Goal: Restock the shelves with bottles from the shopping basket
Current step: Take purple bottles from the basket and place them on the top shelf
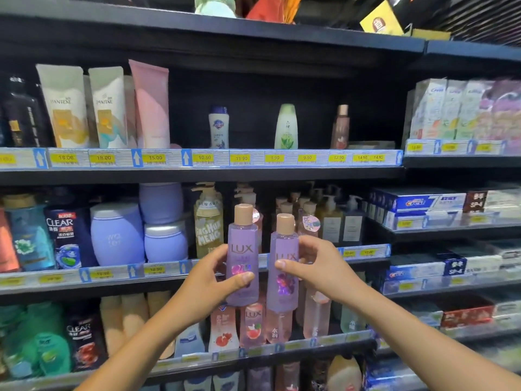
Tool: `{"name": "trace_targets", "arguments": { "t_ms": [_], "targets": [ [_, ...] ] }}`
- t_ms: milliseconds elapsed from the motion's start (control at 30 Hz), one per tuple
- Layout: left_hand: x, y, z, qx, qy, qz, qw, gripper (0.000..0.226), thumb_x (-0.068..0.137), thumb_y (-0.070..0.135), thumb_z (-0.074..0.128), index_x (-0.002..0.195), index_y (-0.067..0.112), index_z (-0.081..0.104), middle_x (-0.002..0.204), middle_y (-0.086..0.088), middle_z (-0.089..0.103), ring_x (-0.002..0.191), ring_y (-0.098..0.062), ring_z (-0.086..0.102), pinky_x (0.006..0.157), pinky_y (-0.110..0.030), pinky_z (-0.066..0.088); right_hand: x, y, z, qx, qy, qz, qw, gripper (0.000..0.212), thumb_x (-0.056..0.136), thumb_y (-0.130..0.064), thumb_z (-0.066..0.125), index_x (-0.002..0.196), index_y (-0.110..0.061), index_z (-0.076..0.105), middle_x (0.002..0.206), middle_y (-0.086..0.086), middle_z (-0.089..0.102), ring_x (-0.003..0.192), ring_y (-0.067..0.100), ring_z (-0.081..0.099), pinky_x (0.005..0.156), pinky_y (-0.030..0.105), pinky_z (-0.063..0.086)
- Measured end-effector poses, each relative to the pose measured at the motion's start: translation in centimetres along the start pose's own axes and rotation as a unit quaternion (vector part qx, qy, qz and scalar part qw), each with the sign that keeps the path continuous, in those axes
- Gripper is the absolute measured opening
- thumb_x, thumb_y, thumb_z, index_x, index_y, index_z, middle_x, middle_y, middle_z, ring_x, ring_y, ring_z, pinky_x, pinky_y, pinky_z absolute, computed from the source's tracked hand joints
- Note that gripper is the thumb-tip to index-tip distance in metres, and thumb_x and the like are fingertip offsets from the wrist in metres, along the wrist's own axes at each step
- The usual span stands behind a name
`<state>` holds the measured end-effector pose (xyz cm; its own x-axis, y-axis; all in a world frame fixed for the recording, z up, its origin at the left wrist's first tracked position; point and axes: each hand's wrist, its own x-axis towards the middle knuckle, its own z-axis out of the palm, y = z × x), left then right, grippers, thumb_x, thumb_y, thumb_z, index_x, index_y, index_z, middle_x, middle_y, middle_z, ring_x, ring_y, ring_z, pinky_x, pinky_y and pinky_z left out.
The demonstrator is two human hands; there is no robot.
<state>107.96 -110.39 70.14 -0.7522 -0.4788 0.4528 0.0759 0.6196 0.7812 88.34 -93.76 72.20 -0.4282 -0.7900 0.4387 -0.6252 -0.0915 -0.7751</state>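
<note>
I hold two purple LUX bottles with tan caps upright in front of the middle shelf. My left hand [210,277] grips the left LUX bottle [242,244] around its lower half. My right hand [313,266] grips the right LUX bottle [283,249] from its right side. The two bottles stand side by side, a small gap apart. Behind them the middle shelf [363,252] carries pump bottles and tan-capped bottles. The shopping basket is out of view.
The upper shelf [318,159] holds Pantene tubes [64,108] at left and three small bottles [286,127] spaced apart with dark gaps between. Purple jars [117,235] and Clear shampoo [66,235] stand left of my hands. Pink LUX bottles [252,323] fill the lower shelf. Toothpaste boxes [423,204] sit right.
</note>
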Motion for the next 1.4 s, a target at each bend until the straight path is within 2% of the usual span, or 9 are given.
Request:
{"name": "trace_targets", "arguments": {
  "t_ms": [133, 233, 367, 533, 667, 900, 1033, 1233, 1400],
  "targets": [
    [1.2, 0.9, 2.2, 0.019, 0.011, 0.001, 1.000, 0.049, 0.085, 0.045, 0.081, 0.129, 0.037, 0.062, 0.120, 0.016, 0.072, 0.113, -0.012, 0.067, 0.101, -0.045, 0.055, 0.6, 1.4, -2.6, 0.007, -0.003, -0.012, 1.000, 0.037, 0.082, -0.039, 0.083, 0.116, -0.033, 0.071, 0.108, -0.017, 0.075, 0.101, 0.000, 0.070, 0.089, 0.031, 0.057],
    [2.2, 1.5, 4.0, 0.026, 0.026, 0.002, 0.999, 0.048, 0.086, 0.043, 0.081, 0.129, 0.036, 0.062, 0.121, 0.016, 0.072, 0.114, -0.010, 0.067, 0.102, -0.045, 0.053, 1.2, 2.5, -4.7, 0.005, 0.002, -0.017, 1.000, 0.031, 0.081, -0.037, 0.085, 0.110, -0.032, 0.073, 0.102, -0.017, 0.076, 0.094, 0.000, 0.071, 0.081, 0.024, 0.055],
    [3.4, 2.4, 6.3, 0.027, 0.038, 0.006, 0.999, 0.054, 0.079, 0.057, 0.076, 0.126, 0.034, 0.064, 0.118, 0.015, 0.073, 0.112, -0.011, 0.068, 0.101, -0.047, 0.053, 2.0, 4.2, -7.1, 0.031, 0.002, -0.020, 0.999, 0.029, 0.080, -0.036, 0.087, 0.105, -0.030, 0.075, 0.098, -0.012, 0.078, 0.090, 0.005, 0.071, 0.080, 0.029, 0.057],
    [4.5, 3.2, 8.8, 0.024, 0.043, 0.004, 0.999, 0.055, 0.080, 0.056, 0.076, 0.128, 0.033, 0.063, 0.122, 0.016, 0.072, 0.116, -0.007, 0.066, 0.105, -0.046, 0.051, 2.5, 5.8, -9.7, 0.032, -0.003, -0.030, 0.999, 0.032, 0.078, -0.035, 0.087, 0.107, -0.029, 0.074, 0.100, -0.013, 0.078, 0.094, 0.005, 0.072, 0.084, 0.025, 0.054],
    [5.4, 3.8, 10.2, 0.028, 0.045, -0.002, 0.999, 0.054, 0.081, 0.056, 0.076, 0.129, 0.033, 0.063, 0.122, 0.017, 0.072, 0.117, -0.006, 0.066, 0.105, -0.046, 0.051, 2.8, 6.7, -11.2, 0.040, -0.005, -0.033, 0.999, 0.032, 0.079, -0.032, 0.088, 0.107, -0.028, 0.075, 0.100, -0.012, 0.078, 0.095, 0.007, 0.073, 0.088, 0.031, 0.057],
    [7.0, 4.9, 11.9, 0.024, 0.048, 0.001, 0.999, 0.041, 0.090, 0.031, 0.078, 0.128, 0.033, 0.063, 0.119, 0.017, 0.073, 0.114, -0.005, 0.067, 0.102, -0.038, 0.053, 3.4, 6.9, -13.2, 0.026, -0.013, -0.045, 0.999, 0.032, 0.080, -0.036, 0.086, 0.110, -0.031, 0.074, 0.102, -0.013, 0.078, 0.096, 0.006, 0.073, 0.090, 0.037, 0.059],
    [8.0, 6.0, 11.8, 0.022, 0.046, 0.018, 0.999, 0.041, 0.091, 0.030, 0.078, 0.129, 0.033, 0.063, 0.121, 0.017, 0.072, 0.116, -0.005, 0.066, 0.101, -0.035, 0.053, 4.5, 6.6, -14.3, 0.031, -0.015, -0.050, 0.998, 0.031, 0.080, -0.036, 0.086, 0.108, -0.031, 0.074, 0.101, -0.010, 0.078, 0.095, 0.010, 0.074, 0.085, 0.039, 0.061],
    [10.1, 7.7, 10.8, 0.015, 0.050, 0.034, 0.998, 0.035, 0.092, 0.028, 0.077, 0.125, 0.030, 0.065, 0.116, 0.009, 0.075, 0.109, -0.012, 0.071, 0.100, -0.042, 0.056, 6.8, 3.8, -16.8, 0.032, -0.001, -0.077, 0.996, 0.031, 0.078, -0.035, 0.085, 0.106, -0.026, 0.075, 0.097, -0.009, 0.079, 0.087, 0.005, 0.074, 0.064, 0.019, 0.054],
    [11.4, 8.7, 10.0, -0.003, 0.054, 0.045, 0.998, 0.032, 0.090, 0.029, 0.078, 0.120, 0.027, 0.067, 0.111, 0.002, 0.077, 0.102, -0.018, 0.074, 0.097, -0.049, 0.058, 9.3, -0.4, -19.8, 0.036, 0.003, -0.101, 0.994, 0.029, 0.085, -0.030, 0.081, 0.113, -0.025, 0.073, 0.100, -0.010, 0.079, 0.090, 0.006, 0.075, 0.063, 0.020, 0.057]
  ]
}}
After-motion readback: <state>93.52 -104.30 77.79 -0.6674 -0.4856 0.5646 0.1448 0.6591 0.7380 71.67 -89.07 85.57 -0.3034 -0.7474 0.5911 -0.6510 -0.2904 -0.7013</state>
